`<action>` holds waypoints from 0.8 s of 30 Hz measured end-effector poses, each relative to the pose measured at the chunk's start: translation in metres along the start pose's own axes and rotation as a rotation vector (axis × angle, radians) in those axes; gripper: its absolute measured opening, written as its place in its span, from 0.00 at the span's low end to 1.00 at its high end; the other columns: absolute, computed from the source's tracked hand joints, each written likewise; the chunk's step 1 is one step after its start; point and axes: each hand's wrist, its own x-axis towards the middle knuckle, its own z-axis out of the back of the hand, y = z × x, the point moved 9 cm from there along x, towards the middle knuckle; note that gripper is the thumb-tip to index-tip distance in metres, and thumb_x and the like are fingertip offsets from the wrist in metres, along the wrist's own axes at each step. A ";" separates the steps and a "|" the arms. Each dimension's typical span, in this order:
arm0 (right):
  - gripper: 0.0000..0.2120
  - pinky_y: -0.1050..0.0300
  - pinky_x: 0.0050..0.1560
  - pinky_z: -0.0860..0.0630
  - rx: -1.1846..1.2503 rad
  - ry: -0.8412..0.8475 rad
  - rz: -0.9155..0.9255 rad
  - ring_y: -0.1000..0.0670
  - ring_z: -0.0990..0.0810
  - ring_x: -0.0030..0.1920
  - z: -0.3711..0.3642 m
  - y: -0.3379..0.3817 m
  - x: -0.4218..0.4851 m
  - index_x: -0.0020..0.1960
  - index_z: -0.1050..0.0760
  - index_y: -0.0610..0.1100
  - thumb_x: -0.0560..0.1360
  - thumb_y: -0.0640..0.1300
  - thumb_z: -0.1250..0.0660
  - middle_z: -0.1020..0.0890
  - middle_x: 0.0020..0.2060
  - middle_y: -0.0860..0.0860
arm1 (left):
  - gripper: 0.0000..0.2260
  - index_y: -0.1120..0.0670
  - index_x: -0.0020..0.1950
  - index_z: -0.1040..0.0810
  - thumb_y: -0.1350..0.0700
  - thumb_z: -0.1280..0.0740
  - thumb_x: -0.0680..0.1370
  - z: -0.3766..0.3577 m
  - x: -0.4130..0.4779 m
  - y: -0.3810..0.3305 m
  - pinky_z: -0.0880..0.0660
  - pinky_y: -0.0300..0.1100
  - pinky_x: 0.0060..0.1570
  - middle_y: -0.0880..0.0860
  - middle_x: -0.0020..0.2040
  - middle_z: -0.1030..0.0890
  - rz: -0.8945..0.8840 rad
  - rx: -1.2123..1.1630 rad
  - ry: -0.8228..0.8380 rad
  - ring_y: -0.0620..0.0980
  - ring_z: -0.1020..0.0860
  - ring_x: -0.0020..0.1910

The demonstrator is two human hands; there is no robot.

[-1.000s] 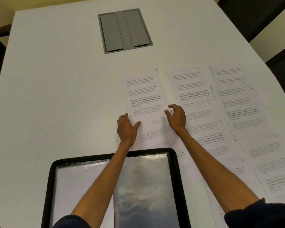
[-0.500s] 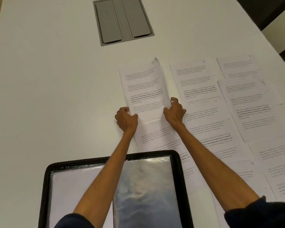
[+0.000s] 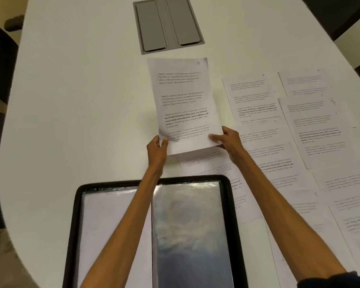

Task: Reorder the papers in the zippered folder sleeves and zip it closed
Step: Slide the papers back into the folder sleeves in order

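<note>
Looking down from the head camera onto a white table [image 3: 81, 100].

Holding one printed sheet [image 3: 183, 104] by its two near corners, out beyond the far rim of the folder. Pinching the near left corner with the left hand [image 3: 156, 150], thumb on top and fingers curled underneath. Pinching the near right corner with the right hand [image 3: 230, 143], thumb lying across the printed face and fingers tucked behind. Holding the sheet's near edge off the table and casting a shadow onto another page [image 3: 206, 161] beneath. Reaching with the sheet's far edge close to a grey hatch [image 3: 168, 23] set into the tabletop, without touching it. Showing the printed side up, with several blocks of text, one of them bold, and a small handwritten mark in the far right corner, too blurred for reading.

Reaching with both bare forearms over a black-rimmed folder [image 3: 195, 178] lying open at the near side of the table. Showing a clear sleeve [image 3: 191, 235] on its right half, shiny with glare, and a white page [image 3: 112, 225] on its left half.

Facing many more papers [image 3: 312, 129] spread over the right part of the table, overlapping one another, some running up against the folder's right rim. Glimpsing a dark chair [image 3: 0, 69] at the left edge and a dark cuff [image 3: 337, 281] at the bottom right.
</note>
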 end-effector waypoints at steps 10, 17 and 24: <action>0.18 0.47 0.53 0.19 0.035 0.071 -0.030 0.45 0.15 0.51 -0.020 0.001 -0.048 0.58 0.20 0.39 0.69 0.39 0.23 0.15 0.52 0.45 | 0.07 0.55 0.58 0.21 0.58 0.35 0.82 0.037 -0.074 0.013 0.20 0.39 0.51 0.50 0.53 0.17 0.020 -0.006 0.091 0.46 0.18 0.51; 0.13 0.54 0.42 0.18 0.020 -0.039 -0.019 0.48 0.15 0.44 -0.020 -0.006 -0.072 0.53 0.21 0.41 0.70 0.39 0.24 0.15 0.48 0.45 | 0.07 0.52 0.56 0.22 0.61 0.36 0.81 0.049 -0.092 0.012 0.21 0.38 0.53 0.46 0.52 0.17 0.023 -0.044 0.092 0.40 0.18 0.50; 0.16 0.52 0.43 0.18 0.030 -0.098 -0.010 0.48 0.15 0.44 -0.017 -0.007 -0.075 0.57 0.21 0.39 0.71 0.39 0.24 0.16 0.48 0.46 | 0.05 0.55 0.55 0.22 0.58 0.36 0.82 0.052 -0.095 0.028 0.19 0.40 0.48 0.49 0.50 0.18 0.009 0.033 0.066 0.42 0.19 0.46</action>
